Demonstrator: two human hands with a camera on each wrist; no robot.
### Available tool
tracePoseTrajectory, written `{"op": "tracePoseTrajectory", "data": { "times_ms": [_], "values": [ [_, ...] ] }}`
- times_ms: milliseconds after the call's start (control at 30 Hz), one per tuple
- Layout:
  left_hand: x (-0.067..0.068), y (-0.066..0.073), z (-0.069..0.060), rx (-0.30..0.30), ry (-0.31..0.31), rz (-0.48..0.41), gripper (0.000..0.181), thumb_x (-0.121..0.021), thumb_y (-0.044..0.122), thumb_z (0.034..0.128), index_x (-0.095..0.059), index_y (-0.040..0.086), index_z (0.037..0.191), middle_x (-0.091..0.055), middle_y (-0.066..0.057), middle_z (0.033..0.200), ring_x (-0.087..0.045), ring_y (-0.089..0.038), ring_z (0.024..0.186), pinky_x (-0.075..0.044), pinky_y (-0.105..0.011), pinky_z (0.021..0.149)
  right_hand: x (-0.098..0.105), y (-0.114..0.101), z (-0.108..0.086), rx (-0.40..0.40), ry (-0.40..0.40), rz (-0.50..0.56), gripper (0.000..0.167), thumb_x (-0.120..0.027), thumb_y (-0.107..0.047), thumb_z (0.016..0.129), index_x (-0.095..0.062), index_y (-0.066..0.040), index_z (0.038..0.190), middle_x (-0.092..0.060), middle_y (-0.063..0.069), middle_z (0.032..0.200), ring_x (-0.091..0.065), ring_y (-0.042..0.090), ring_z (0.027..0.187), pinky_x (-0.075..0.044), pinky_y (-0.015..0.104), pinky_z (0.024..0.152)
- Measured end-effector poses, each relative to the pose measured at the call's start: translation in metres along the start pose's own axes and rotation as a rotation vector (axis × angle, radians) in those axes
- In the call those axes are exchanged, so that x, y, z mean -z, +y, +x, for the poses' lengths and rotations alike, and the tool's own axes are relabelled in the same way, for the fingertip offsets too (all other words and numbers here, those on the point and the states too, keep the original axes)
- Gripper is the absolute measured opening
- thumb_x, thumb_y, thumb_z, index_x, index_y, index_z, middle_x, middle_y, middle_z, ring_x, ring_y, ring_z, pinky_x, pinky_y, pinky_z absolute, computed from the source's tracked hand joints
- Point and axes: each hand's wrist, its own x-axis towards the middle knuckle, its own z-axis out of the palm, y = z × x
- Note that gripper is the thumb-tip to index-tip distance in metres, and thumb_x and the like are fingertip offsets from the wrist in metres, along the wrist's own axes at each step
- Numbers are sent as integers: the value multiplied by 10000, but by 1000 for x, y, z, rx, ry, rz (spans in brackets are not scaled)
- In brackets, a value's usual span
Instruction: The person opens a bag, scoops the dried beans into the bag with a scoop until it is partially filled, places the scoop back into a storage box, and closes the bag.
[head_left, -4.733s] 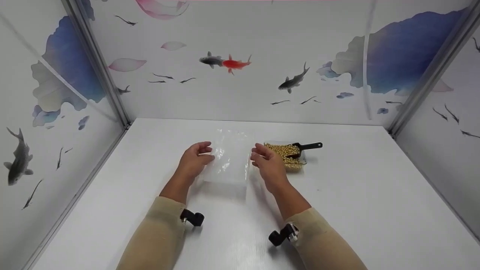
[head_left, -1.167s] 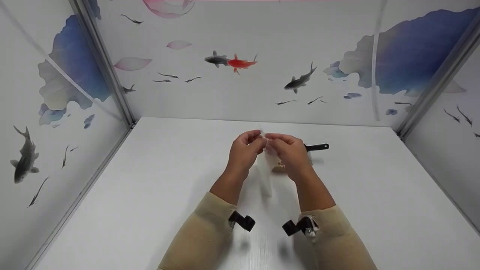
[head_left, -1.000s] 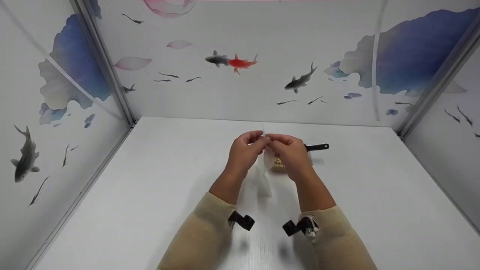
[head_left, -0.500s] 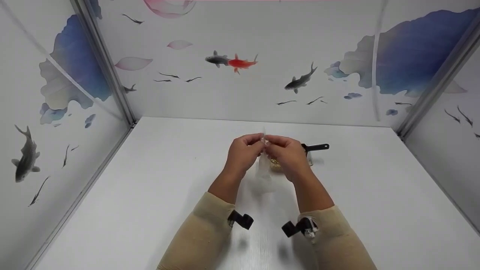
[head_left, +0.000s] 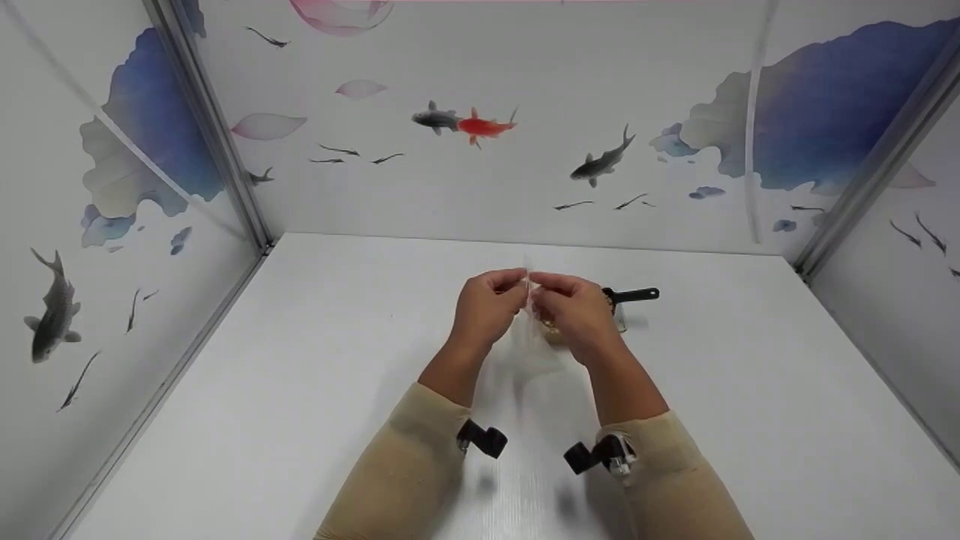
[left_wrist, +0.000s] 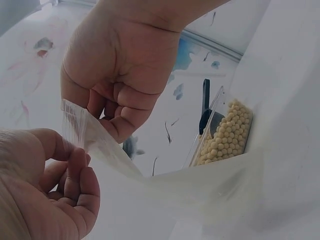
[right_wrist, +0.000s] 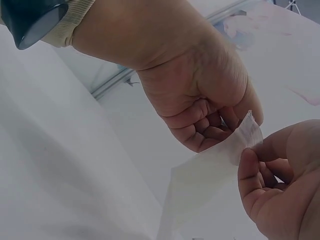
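Looking through the head camera, I had both hands in front of me over the table [head_left: 322,337], somewhat to the right of its middle and nearer its far edge than its near one. The left hand's grip [head_left: 489,309] was closed to a pinch, thumb and forefinger pressed on the top edge of a clear plastic bag [right_wrist: 205,182]. The right hand's grip [head_left: 577,313] pinched the same edge just beside it, the fingertips of the two almost meeting. Both wrist views gave me the ridged strip [left_wrist: 75,122] along that edge, caught between the fingers. The bag hung slack below the hands, slanting towards the table; I could not tell whether its bottom touched the surface. Just beyond the right hand, towards the table's far edge, stood a clear container [head_left: 620,322], partly hidden from my head view. The left wrist view showed pale yellow beans [left_wrist: 229,132] in it, with a black scoop [head_left: 636,294] resting among them, its handle reaching over the rim towards the table's right edge. Each tan sleeve [head_left: 401,457] carried a small black camera [head_left: 484,439] at its cuff.
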Motion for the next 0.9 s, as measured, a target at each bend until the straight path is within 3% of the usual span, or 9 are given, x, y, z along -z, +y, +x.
{"op": "tracePoseTrajectory", "data": {
  "times_ms": [267, 533, 900],
  "values": [
    [0, 2, 2, 45, 20, -16, 261, -713, 229, 1029, -794, 171, 1270, -779, -33, 1076, -713, -147, 921, -621, -270, 830, 4, -1, 3, -24, 37, -4, 296, -683, -145, 1045, -754, -128, 1332, -722, 86, 1169, -669, 187, 956, -620, 245, 810],
    [2, 2, 2, 45, 40, -3, 233, -718, 234, 1033, -808, 184, 1242, -777, -6, 1082, -720, -150, 928, -635, -275, 843, 9, -2, 5, -69, 71, 15, 291, -678, -173, 1053, -749, -135, 1333, -685, 104, 1344, -684, 291, 1136, -638, 281, 924],
    [8, -4, 7, 42, 92, -27, 178, -709, 246, 1022, -837, 200, 1138, -784, 3, 1098, -737, -163, 945, -650, -289, 881, 20, -2, 6, -72, 132, 48, 277, -673, -194, 1047, -746, -117, 1303, -657, 89, 1361, -678, 228, 1130, -623, 244, 935]
  ]
}}
